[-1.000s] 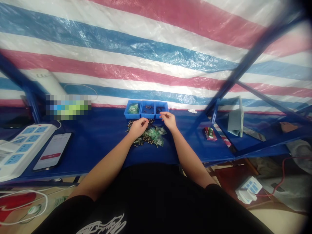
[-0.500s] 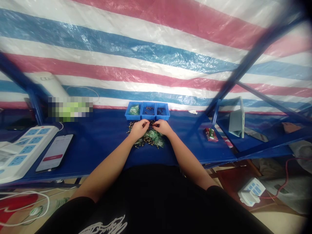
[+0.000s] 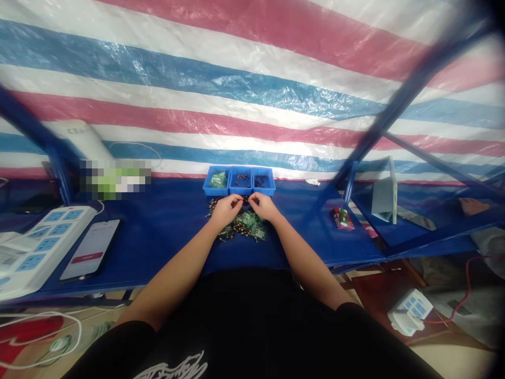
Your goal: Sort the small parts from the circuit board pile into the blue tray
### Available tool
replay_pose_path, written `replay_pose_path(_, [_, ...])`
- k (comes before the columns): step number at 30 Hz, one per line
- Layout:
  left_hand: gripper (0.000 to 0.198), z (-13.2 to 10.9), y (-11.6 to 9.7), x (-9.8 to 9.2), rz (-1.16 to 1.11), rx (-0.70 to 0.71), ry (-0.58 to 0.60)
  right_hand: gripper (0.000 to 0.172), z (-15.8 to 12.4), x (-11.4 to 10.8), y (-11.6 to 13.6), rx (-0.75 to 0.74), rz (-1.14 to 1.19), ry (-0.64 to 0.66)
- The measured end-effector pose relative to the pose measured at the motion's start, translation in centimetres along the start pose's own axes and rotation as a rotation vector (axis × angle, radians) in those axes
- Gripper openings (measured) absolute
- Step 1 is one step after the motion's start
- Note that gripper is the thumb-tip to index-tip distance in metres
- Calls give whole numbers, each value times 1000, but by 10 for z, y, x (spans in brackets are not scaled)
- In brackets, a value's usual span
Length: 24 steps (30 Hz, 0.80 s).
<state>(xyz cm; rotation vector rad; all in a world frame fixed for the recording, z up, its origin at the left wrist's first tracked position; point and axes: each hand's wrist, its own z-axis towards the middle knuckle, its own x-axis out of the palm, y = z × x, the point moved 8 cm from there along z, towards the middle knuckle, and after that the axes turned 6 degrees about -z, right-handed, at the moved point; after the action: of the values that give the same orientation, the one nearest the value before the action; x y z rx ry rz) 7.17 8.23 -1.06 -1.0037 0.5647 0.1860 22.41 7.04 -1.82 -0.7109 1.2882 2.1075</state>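
Note:
Over a pile of small dark and brass-coloured screw-like parts (image 3: pixel 241 228) mixed with small clear-green packets (image 3: pixel 256 226), my two hands almost meet. My left hand (image 3: pixel 226 209) is closed in a pinch at the pile's far edge. My right hand (image 3: pixel 263 207) pinches too, fingertips close to the left ones. Whatever small thing lies between the fingers is too tiny to name. Just beyond stand three joined blue bins: the left bin (image 3: pixel 205 188) holds green packets, the middle bin (image 3: pixel 240 191) brass-and-dark parts, the right bin (image 3: pixel 269 190) dark screw-like pieces.
On the left of the blue table (image 3: pixel 165 210) lie a phone (image 3: pixel 92 247) and a white power strip (image 3: pixel 51 242). A small red box (image 3: pixel 342 218) sits to the right, near a tablet-like stand (image 3: pixel 389 195). A striped plastic sheet (image 3: pixel 236 95) hangs behind.
My fingertips have come closer together over the pile, the right hand's moving slightly left. The whole view has shifted slightly; the bins and pile look the same.

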Motion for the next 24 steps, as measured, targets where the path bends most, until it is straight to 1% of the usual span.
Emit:
replay_pose_path(3, [26, 0, 0, 0, -19, -3, 7, 15, -1, -3, 1, 24, 106, -39])
replay_pose_path(8, [29, 1, 1, 0, -39, -6, -4, 17, -1, -5, 6, 22, 168, -55])
replay_pose_path(12, [31, 0, 2, 1, -46, -3, 3, 31, -1, -5, 8, 14, 215, -53])
replay_pose_path(15, [33, 0, 1, 1, -38, 6, 9, 34, -2, -2, 10, -13, 216, -35])
replay_pose_path(19, [38, 0, 2, 3, -7, 16, 37, 36, -2, -2, 11, -19, 237, -61])
replay_pose_path(24, [45, -1, 2, 10, 40, 79, 111, 43, -1, 0, 6, 47, 317, -72])
